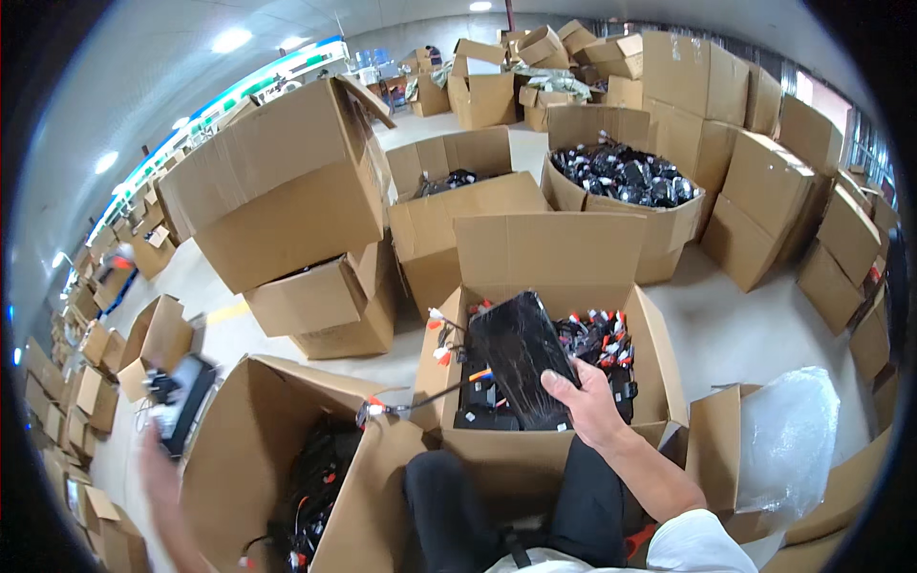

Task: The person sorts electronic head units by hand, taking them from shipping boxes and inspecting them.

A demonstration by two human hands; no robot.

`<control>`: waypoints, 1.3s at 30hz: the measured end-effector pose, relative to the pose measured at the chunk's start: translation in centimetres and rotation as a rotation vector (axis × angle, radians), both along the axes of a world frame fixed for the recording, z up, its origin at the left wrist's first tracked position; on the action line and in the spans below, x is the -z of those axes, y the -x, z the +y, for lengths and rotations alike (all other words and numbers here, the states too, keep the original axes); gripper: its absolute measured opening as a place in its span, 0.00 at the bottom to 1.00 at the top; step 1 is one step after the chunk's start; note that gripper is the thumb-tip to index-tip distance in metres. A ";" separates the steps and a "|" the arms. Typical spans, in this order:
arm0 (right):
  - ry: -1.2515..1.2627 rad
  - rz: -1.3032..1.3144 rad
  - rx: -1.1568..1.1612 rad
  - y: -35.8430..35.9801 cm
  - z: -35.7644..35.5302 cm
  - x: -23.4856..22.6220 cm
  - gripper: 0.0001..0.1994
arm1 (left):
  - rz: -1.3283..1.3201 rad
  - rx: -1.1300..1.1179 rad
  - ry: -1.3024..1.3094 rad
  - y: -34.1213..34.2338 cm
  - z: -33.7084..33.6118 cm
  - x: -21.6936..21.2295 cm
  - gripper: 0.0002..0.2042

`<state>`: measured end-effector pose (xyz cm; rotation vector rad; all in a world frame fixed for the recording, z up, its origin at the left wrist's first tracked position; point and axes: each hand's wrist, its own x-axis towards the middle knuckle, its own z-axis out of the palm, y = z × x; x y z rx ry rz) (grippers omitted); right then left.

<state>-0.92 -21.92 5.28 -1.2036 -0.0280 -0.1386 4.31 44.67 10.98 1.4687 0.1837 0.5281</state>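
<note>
My right hand (pixel 587 396) grips a flat black rectangular pack (pixel 521 358) wrapped in shiny film, thumb on top. From its left side a cable with a white-and-red connector (pixel 375 409) reaches over the left box's edge. Below the pack, the open middle box (pixel 549 258) holds black packs (pixel 482 418) and many red and white connectors (pixel 607 334). At far left, my left hand (pixel 160 473) is smeared by motion, holding up a black oblong device (pixel 191 401) with a pale part. It is outside the left box (pixel 220 435), which contains black items and wires (pixel 320 487).
Behind stand a large box (pixel 277 181) stacked on another, and a box heaped with black wrapped parts (pixel 621 177). Stacked cartons (pixel 764 205) line the right. Clear plastic film (pixel 788 439) hangs over a box beside my right arm. My knees (pixel 449 497) are against the middle box.
</note>
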 end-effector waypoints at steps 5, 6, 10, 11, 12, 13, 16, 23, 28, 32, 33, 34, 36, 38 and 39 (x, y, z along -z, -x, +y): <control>-0.119 -0.004 0.076 0.0 1.5 2.1 0.15 | 0.203 0.066 0.729 5.5 -36.7 -2.1 0.06; -0.066 -0.009 0.113 0.5 2.5 2.1 0.15 | 0.094 0.343 0.834 4.8 -35.0 4.4 0.03; 0.127 0.004 0.245 2.4 4.7 3.9 0.17 | 0.222 0.489 0.725 6.4 -46.7 7.5 0.14; 0.103 -0.051 0.291 3.0 5.2 4.4 0.19 | 0.200 0.505 0.619 6.9 -47.3 8.7 0.16; 0.042 0.005 0.217 3.6 4.7 5.3 0.19 | 0.210 0.499 0.555 7.4 -47.7 9.9 0.16; 0.029 -0.004 0.240 4.2 4.4 6.1 0.19 | 0.213 0.493 0.488 7.8 -48.0 10.4 0.16; -0.112 0.004 0.193 5.6 4.9 7.0 0.22 | 0.331 0.456 0.399 9.1 -49.1 11.0 0.14; -0.090 0.010 0.147 6.6 6.9 8.6 0.29 | 0.321 0.438 0.696 11.2 -50.0 12.1 0.15; 0.152 -0.124 0.037 7.5 4.9 10.8 0.38 | 0.350 0.494 0.585 11.2 -48.1 12.6 0.11; 0.101 -0.081 0.033 6.6 -1.2 6.6 0.31 | 0.297 0.619 0.251 10.8 -45.5 13.8 0.24; 0.262 -0.161 0.031 5.8 -2.3 6.3 0.29 | 0.293 0.649 0.051 11.2 -46.1 12.7 0.27; 0.396 -0.109 -0.037 5.6 -2.5 5.5 0.26 | 0.258 0.671 -0.082 11.1 -46.1 13.5 0.27; 0.421 0.051 0.051 5.9 -2.2 5.4 0.25 | 0.278 0.634 -0.001 11.6 -47.0 13.8 0.27; 0.383 0.065 0.161 6.5 -1.1 6.8 0.24 | 0.301 0.504 0.234 11.7 -48.0 14.7 0.20; 0.386 0.042 0.218 6.9 -0.4 7.3 0.24 | 0.321 0.459 0.431 11.9 -48.8 14.4 0.17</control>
